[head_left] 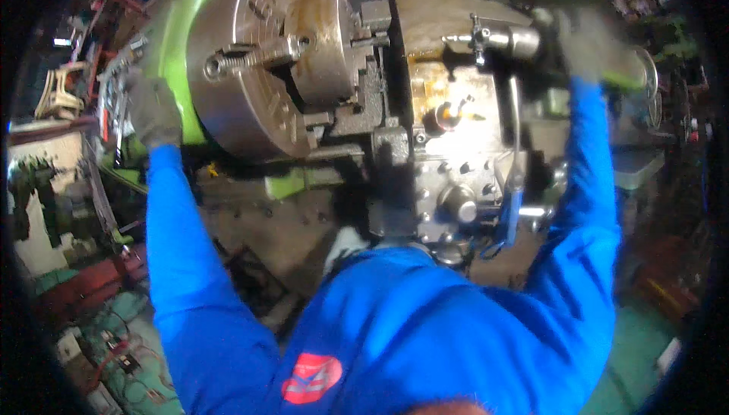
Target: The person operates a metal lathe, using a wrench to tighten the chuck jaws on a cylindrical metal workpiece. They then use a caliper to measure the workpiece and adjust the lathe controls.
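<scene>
A large metal lathe lies before me, with a big round chuck point(228, 73) at the left. Its jaws point(262, 56) stand around a thick steel cylinder point(323, 47). My left hand point(156, 111), in a dark glove, is beside the green headstock cover point(182, 43); its fingers are too blurred and dark to make out. On the right, my gloved right hand point(596, 47) is at the tailstock, behind the silvery quill point(520, 41) with its pointed tip. Motion smears that hand, so its grip does not show.
Between chuck and tailstock sits the brightly lit carriage point(463, 134), with bolts and a round knob point(458, 204). A lever with a blue handle point(510, 221) hangs at its right. Tools point(118, 104) lie beyond my left hand. The floor point(645, 347) is green.
</scene>
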`<state>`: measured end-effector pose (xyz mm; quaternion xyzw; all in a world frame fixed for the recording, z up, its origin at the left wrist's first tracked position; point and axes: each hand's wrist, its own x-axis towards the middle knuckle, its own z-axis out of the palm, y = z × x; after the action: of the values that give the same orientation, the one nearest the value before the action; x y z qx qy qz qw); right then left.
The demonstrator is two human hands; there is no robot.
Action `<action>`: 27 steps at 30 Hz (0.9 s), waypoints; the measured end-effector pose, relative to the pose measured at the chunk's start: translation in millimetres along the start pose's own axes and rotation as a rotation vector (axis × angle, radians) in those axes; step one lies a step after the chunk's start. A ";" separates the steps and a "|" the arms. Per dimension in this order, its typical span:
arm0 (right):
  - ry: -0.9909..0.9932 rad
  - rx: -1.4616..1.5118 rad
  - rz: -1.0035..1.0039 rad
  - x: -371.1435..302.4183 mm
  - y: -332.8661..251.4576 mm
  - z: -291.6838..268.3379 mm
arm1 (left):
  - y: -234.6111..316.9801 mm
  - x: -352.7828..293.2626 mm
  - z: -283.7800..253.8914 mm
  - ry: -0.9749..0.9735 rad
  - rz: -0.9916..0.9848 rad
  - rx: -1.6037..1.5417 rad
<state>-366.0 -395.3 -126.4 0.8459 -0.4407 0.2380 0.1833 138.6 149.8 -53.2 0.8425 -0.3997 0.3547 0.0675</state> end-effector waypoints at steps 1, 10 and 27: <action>-0.065 -0.051 -0.015 2.6 -2.3 11.7 | -2.2 -3.5 -4.5 0.004 -0.049 0.038; -0.441 0.050 0.173 24.2 -26.4 -7.6 | 11.4 -1.5 -12.9 -0.026 -0.165 -0.061; -0.316 0.056 0.325 10.4 -11.7 42.7 | 6.4 10.0 -25.2 -0.149 -0.082 -0.074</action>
<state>-340.8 -418.0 -156.7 0.7953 -0.5876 0.1412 0.0480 124.6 149.2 -29.1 0.8792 -0.3814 0.2731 0.0833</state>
